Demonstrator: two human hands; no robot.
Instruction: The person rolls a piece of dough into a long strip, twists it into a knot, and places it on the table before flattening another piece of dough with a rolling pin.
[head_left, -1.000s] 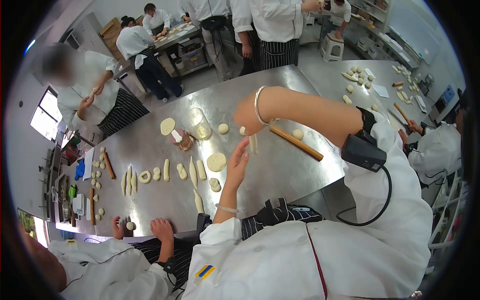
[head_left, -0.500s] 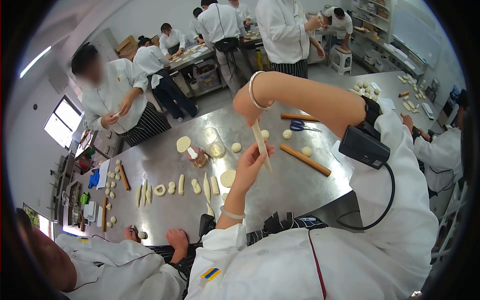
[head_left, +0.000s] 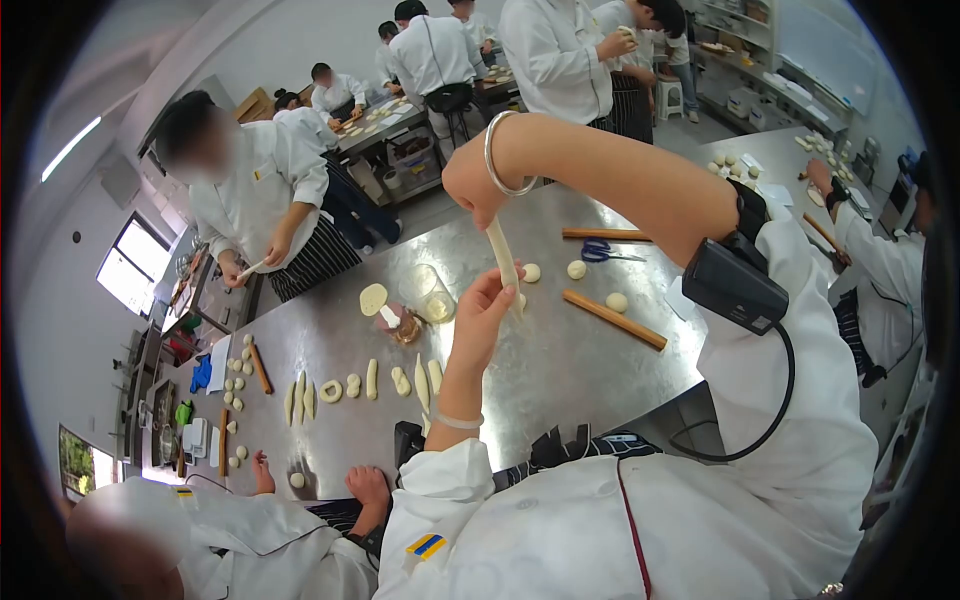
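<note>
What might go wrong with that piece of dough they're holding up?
The dough strip is held upright between the right hand and left hand, so it might overstretch or tear. If both grips slipped, it could drop onto the metal table. The round rolling pin might roll if knocked.

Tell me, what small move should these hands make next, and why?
Perhaps lower the dough strip gently onto the metal table: the right hand holds its upper end and the left hand its lower part, so it is stretched in the air and might thin out. A similar dough stick already lies on the table.
</note>
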